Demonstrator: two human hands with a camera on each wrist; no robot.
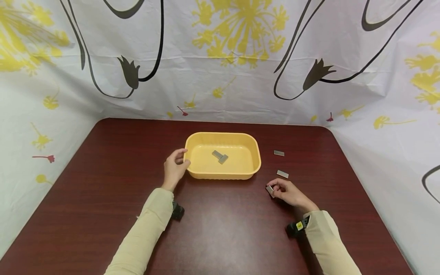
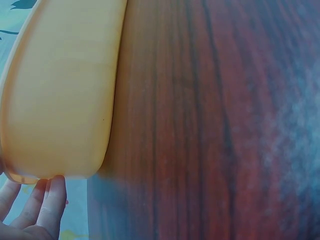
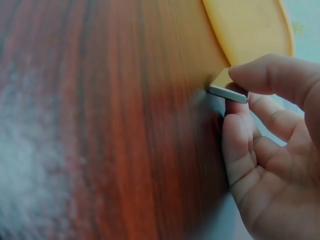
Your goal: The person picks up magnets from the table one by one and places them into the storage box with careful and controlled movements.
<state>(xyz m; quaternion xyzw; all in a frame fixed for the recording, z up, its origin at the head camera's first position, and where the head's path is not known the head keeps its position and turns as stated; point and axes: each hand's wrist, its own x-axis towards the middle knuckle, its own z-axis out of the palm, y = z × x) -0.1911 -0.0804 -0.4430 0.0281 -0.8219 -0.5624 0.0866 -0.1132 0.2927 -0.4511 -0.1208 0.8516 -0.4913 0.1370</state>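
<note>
While my left hand [image 1: 174,170] grips the one yellow tray [image 1: 220,176] by its left end, fingers and thumb bent about the rim, my right hand [image 1: 291,194] pinches one small metal block [image 1: 270,190] between thumb and fingers, beyond the tray's near right corner. I count five such pieces: this one, two touching blocks [image 1: 223,159] on the tray's floor, and two loose blocks [image 1: 282,174] lying apart between the tray and the tabletop's [image 1: 223,233] right edge. The tray stands nearer the tabletop's far edge than its near one.
</note>
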